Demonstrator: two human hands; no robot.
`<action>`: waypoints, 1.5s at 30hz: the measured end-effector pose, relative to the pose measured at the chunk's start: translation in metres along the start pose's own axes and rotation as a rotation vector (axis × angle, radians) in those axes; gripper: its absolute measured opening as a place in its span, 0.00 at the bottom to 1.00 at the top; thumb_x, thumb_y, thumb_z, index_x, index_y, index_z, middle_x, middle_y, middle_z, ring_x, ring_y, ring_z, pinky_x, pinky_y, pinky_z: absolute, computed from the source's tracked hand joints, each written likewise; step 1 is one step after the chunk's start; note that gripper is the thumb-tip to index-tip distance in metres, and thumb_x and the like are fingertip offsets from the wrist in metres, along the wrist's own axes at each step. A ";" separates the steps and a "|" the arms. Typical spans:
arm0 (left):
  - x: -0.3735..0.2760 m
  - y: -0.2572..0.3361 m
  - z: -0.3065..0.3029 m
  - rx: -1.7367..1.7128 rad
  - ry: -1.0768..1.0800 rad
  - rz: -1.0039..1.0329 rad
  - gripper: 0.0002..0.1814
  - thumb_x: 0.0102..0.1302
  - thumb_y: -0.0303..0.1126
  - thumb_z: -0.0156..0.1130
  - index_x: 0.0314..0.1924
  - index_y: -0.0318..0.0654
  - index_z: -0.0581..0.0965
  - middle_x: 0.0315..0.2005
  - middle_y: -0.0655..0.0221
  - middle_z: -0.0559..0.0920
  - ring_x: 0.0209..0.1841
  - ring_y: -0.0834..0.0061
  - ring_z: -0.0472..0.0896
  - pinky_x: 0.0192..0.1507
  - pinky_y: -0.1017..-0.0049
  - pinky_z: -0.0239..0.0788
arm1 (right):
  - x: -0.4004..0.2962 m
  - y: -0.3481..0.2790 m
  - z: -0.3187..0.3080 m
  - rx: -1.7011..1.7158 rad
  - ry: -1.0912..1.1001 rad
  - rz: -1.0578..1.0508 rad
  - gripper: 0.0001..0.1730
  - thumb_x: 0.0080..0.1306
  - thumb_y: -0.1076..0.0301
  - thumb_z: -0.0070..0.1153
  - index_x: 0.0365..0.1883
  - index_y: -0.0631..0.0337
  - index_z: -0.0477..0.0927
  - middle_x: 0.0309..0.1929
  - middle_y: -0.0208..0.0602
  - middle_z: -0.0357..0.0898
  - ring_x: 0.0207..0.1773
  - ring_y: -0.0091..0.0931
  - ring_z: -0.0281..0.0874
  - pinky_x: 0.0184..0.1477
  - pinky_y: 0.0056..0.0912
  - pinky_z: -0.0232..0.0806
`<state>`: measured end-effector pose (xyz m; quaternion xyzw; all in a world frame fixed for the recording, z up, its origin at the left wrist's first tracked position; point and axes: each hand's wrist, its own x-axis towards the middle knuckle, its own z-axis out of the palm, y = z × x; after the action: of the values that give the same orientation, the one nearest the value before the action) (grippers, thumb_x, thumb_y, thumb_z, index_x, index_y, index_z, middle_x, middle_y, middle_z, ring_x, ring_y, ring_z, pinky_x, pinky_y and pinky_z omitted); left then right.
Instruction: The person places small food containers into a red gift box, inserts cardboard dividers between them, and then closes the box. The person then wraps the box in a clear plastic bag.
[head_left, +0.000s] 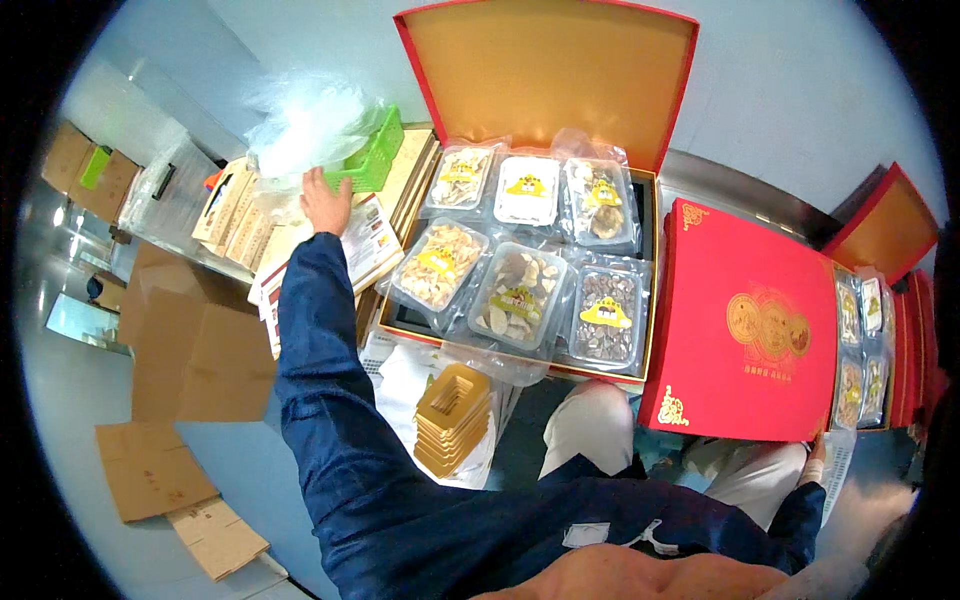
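My left hand (327, 202) reaches out with its fingers apart, beside a green plastic basket (373, 166) and clear plastic bags (300, 131) heaped over it. Whether the fingertips touch the plastic is unclear. At the lower right corner of a closed red gift box (716, 315) is my right hand (817, 455), its fingers mostly hidden. Before me stands an open red gift box with a gold-lined lid (547, 75). It holds two rows of clear-wrapped trays of dried food, among them a tray of mushroom slices (517, 296) and a tray of dark pieces (607, 319).
Stacked gold tray inserts (450, 420) rest on paper below the open box. Printed leaflets (371, 240) and small cartons (238, 214) are at the left, beyond a large cardboard box (202, 360). Another open gift box (862, 352) sits at the far right.
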<state>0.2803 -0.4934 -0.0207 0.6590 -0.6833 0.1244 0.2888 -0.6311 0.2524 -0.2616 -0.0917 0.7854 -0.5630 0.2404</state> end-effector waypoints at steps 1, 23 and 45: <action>0.007 0.036 -0.005 -0.140 0.009 0.098 0.34 0.61 0.44 0.57 0.62 0.33 0.62 0.64 0.56 0.60 0.69 0.57 0.52 0.67 0.52 0.41 | -0.021 0.009 -0.013 -0.011 0.035 0.011 0.36 0.61 0.39 0.52 0.51 0.65 0.75 0.48 0.38 0.77 0.47 0.31 0.75 0.45 0.31 0.69; -0.112 0.190 -0.258 -0.554 0.222 0.410 0.27 0.62 0.36 0.57 0.59 0.32 0.67 0.59 0.53 0.67 0.64 0.57 0.61 0.66 0.63 0.47 | -0.088 -0.104 0.099 0.180 -0.047 -0.569 0.26 0.64 0.69 0.55 0.60 0.62 0.67 0.57 0.38 0.69 0.57 0.29 0.67 0.58 0.31 0.61; -0.402 0.340 -0.221 -1.197 -0.602 0.342 0.40 0.50 0.25 0.57 0.65 0.34 0.57 0.64 0.50 0.59 0.69 0.54 0.54 0.68 0.62 0.44 | -0.293 -0.235 0.171 0.463 -0.765 -0.215 0.19 0.69 0.61 0.44 0.53 0.64 0.71 0.49 0.44 0.75 0.49 0.33 0.75 0.50 0.36 0.69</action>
<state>-0.0135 -0.0043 0.0033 0.2749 -0.7791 -0.4188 0.3770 -0.3249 0.1481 -0.0060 -0.3177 0.4797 -0.6712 0.4675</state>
